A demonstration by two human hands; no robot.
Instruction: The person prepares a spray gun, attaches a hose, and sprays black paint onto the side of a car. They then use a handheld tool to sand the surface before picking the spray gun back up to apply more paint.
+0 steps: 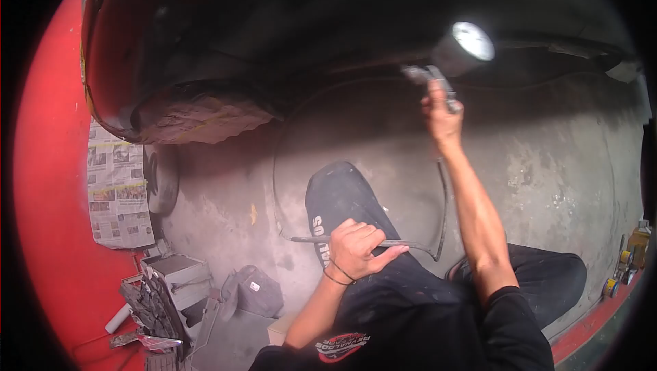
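My right hand (443, 119) is closed around the handle of a spray gun (460, 49), raised close to the lower part of a dark, glossy car body (328, 15). The gun has a round cup with a pale top and is slightly smeared by motion. My left hand (357, 246) is wrapped round a grey air hose (405, 242), above my bent knee. The hose loops over the floor and bends up at the right toward my right forearm. Paper masking (205, 116) covers the wheel area of the car.
Newspaper sheets (118, 193) hang by the red surface (48, 165) at left. Below them are a grey drawer box (179, 270) and a dark bag (256, 292). Small containers (638, 241) stand by a red ledge at right. Stained grey concrete floor (540, 165) lies under the car.
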